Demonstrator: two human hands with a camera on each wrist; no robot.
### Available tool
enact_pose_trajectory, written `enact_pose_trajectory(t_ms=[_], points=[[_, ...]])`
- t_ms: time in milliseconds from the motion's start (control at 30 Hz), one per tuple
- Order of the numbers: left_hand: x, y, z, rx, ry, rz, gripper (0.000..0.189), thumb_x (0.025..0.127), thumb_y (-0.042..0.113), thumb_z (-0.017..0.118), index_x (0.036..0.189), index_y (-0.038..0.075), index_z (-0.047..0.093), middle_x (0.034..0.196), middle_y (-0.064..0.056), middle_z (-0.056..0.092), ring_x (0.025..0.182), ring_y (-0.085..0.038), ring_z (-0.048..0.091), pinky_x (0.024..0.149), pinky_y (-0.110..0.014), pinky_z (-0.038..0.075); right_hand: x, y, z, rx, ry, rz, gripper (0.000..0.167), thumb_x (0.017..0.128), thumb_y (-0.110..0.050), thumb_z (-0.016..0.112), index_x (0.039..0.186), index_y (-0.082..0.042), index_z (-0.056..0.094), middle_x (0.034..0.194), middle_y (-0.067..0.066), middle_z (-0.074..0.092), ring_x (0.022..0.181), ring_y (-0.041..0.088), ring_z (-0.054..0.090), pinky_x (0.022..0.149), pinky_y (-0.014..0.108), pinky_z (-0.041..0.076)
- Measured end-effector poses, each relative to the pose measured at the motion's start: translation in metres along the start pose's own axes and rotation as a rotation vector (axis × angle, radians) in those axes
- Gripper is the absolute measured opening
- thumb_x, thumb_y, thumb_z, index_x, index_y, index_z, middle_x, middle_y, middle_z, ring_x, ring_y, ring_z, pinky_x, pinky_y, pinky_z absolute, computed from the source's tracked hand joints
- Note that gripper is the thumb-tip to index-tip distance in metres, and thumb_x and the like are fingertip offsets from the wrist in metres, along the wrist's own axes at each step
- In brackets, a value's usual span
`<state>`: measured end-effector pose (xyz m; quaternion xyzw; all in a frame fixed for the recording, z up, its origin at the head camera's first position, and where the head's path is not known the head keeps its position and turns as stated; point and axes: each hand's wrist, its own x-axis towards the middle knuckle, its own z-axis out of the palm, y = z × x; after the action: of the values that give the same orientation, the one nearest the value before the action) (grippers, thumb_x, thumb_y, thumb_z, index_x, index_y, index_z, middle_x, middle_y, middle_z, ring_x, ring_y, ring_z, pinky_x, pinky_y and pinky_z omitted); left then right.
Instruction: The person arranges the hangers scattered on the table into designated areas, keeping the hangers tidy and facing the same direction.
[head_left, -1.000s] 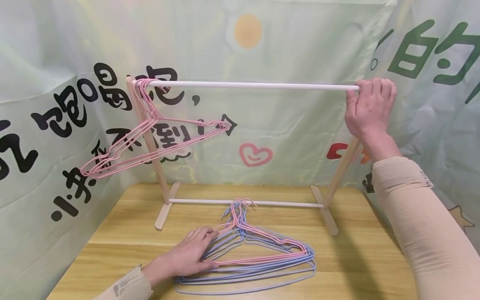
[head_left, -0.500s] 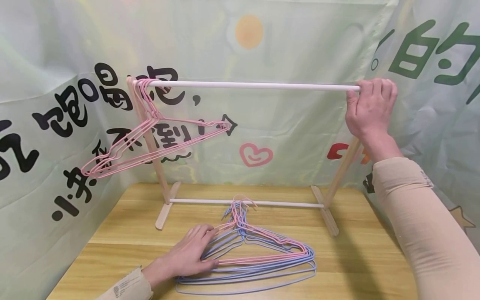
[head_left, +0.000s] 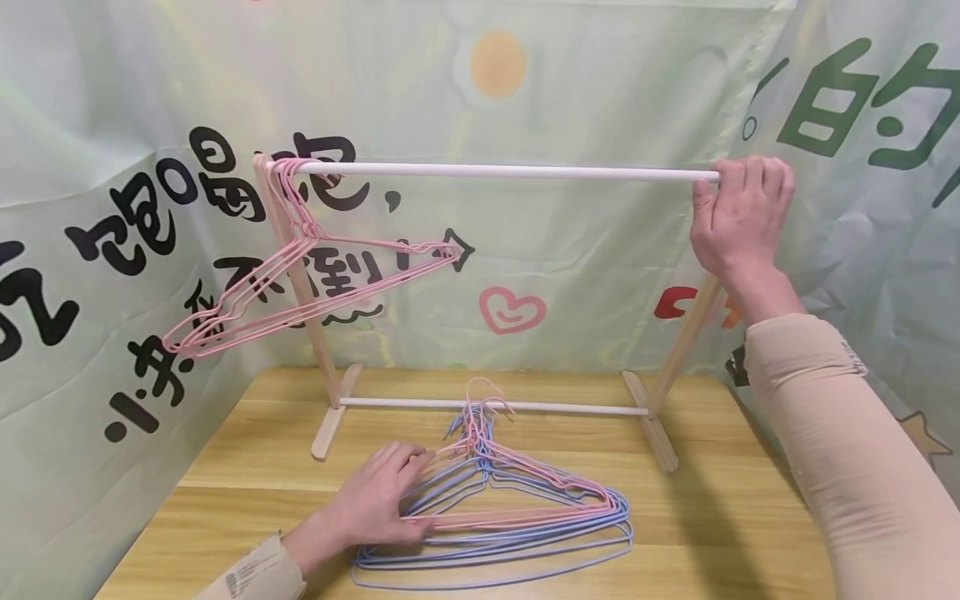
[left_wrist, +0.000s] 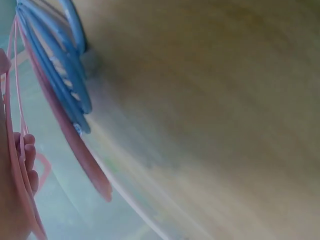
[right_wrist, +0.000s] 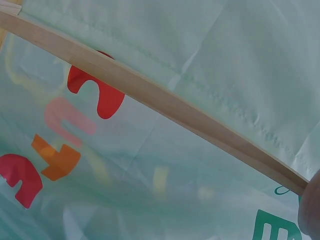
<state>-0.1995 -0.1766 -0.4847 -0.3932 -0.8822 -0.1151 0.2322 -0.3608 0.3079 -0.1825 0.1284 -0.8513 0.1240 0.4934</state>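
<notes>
My left hand point(head_left: 378, 496) grips the left end of a pink wire hanger point(left_wrist: 13, 150) on top of a pile on the table. Its fingers curl round the wire in the left wrist view. Beneath it lie another pink hanger point(left_wrist: 70, 135) and several blue hangers point(left_wrist: 75, 82). My right hand point(head_left: 742, 217) holds the top right corner of a wooden clothes rack, where the white rod point(head_left: 495, 172) meets the post point(right_wrist: 165, 102). Several pink hangers point(head_left: 303, 229) hang together at the rod's left end.
Two wooden feet point(head_left: 326, 432) and a white lower rod point(head_left: 570, 407) support the rack on the wooden table point(head_left: 240, 467). A pale printed cloth point(head_left: 600, 83) stands behind and at both sides. The pile's hooks overlap the lower rod from this viewpoint.
The top pink hanger's hook has risen a little above the other hooks, and my left hand has shifted slightly with it. My right hand stays on the rack corner.
</notes>
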Motion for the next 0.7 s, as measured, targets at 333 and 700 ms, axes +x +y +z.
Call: enact_pose_trajectory(t_ms=[333, 700], points=[[0.007, -0.001, -0.013, 0.053, 0.110, 0.070, 0.093, 0.065, 0.054, 0.090, 0.136, 0.001, 0.062, 0.123, -0.008, 0.062, 0.102, -0.018, 0.059, 0.084, -0.036, 0.053, 0.000, 0.000, 0.000, 0.001, 0.004, -0.003, 0.059, 0.108, -0.047, 0.028, 0.122, 0.007, 0.047, 0.112, 0.028, 0.041, 0.117, 0.047, 0.030, 0.116, 0.055, 0.014], [0.021, -0.008, -0.048, 0.091, 0.233, 0.121, 0.097, 0.058, 0.045, 0.094, 0.134, -0.006, 0.062, 0.121, -0.014, 0.063, 0.101, -0.026, 0.062, 0.085, -0.041, 0.054, 0.001, 0.000, 0.000, -0.007, -0.005, -0.003, 0.060, 0.108, -0.047, 0.027, 0.123, 0.008, 0.047, 0.112, 0.029, 0.041, 0.118, 0.048, 0.031, 0.116, 0.056, 0.014]])
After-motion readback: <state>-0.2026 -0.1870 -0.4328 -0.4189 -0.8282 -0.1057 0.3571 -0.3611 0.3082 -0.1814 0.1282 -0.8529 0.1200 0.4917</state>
